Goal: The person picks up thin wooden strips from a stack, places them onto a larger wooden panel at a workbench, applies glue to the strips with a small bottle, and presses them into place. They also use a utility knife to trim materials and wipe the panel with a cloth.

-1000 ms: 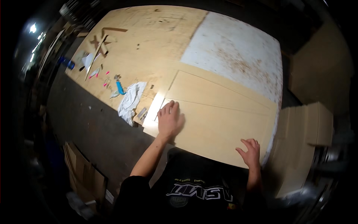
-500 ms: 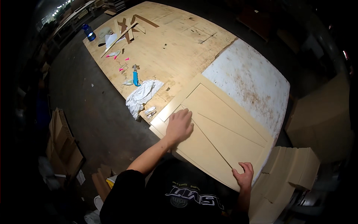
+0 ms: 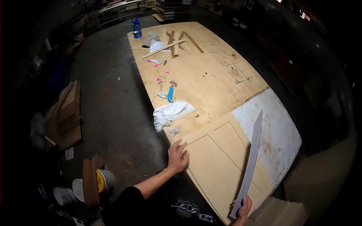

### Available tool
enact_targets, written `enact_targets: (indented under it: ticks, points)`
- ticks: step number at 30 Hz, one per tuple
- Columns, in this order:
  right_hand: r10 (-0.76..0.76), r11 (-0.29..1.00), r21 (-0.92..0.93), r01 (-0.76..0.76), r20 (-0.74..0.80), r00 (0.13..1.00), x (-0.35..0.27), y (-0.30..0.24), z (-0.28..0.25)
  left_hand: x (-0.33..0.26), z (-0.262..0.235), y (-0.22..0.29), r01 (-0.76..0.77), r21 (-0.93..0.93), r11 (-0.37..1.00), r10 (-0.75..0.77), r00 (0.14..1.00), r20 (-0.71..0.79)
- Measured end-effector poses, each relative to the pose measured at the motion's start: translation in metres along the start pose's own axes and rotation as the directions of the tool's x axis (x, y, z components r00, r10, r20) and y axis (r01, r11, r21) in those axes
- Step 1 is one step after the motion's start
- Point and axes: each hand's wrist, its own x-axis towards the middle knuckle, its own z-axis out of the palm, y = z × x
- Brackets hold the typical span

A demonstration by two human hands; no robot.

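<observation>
The left hand [image 3: 177, 156] lies flat, fingers spread wide, on the near left corner of the panel [image 3: 222, 162], a pale framed board resting on the near end of the bench [image 3: 211, 79]. The right hand [image 3: 243, 208] is closed around the lower end of a strip [image 3: 252, 160], a long thin grey piece that stands up over the panel's right side and leans toward its far edge; whether its top touches anything is hard to tell. Just beyond the panel's far left corner lies a white rag [image 3: 169, 112], and past that a blue tool [image 3: 170, 94]. Far beyond the panel, at the bench's end, stands a blue bottle [image 3: 136, 28].
</observation>
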Motion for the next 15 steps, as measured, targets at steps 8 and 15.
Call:
enact_targets:
  ticks: [8, 15]
  points:
    - [0.022, 0.98, 0.192, -0.052, 0.156, 0.987, 0.114, -0.061, 0.132, -0.046, -0.07, -0.059, 0.277, 0.052, 0.96, -0.271, 0.958, -0.097]
    - [-0.031, 0.926, 0.356, -0.125, 0.402, 0.915, 0.173, -0.12, 0.332, -0.059, -0.113, -0.128, 0.466, 0.031, 0.884, -0.466, 0.885, -0.022]
